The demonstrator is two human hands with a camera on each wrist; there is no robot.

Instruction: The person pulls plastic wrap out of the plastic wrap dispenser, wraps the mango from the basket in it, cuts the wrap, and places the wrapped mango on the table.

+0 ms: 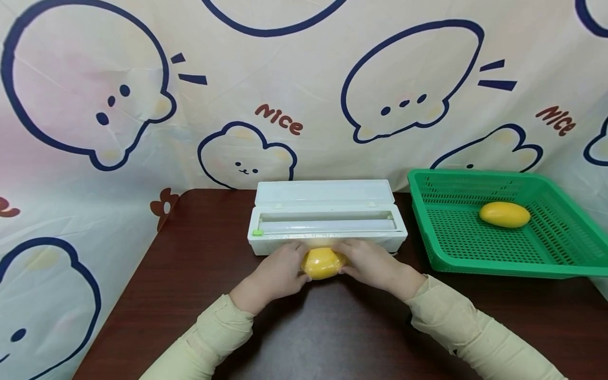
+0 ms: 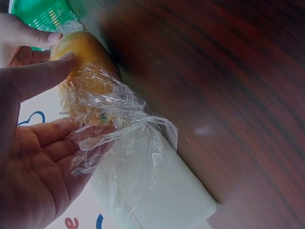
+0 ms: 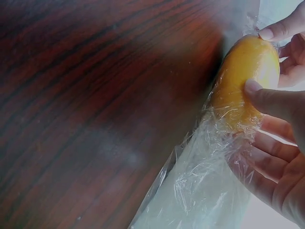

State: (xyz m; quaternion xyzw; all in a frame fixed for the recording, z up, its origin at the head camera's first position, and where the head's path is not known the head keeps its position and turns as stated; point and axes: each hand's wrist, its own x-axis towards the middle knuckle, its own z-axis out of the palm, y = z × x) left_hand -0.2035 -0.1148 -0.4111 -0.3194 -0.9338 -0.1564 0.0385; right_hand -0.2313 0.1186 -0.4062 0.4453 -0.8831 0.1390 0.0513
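Observation:
A yellow mango [image 1: 323, 263] in crinkled clear cling film is held between both hands, just in front of a white film dispenser [image 1: 328, 244]. My left hand [image 1: 281, 270] holds its left end, thumb on the near side and fingers behind. At the right end my right hand [image 1: 372, 265] grips it likewise. Loose cling film [image 2: 126, 107] bunches around the left end in the left wrist view. More film [image 3: 190, 179] trails beside the right end, over the dispenser, in the right wrist view. The mango's far side is hidden in the head view.
The dispenser's lid [image 1: 324, 193] stands raised, showing a film roll [image 1: 328, 226] and a small green slider [image 1: 257, 233]. On the right, a green basket [image 1: 503, 268] contains another mango [image 1: 504, 215]. A printed cloth [image 1: 313, 84] hangs behind the dark wooden table [image 1: 304, 338].

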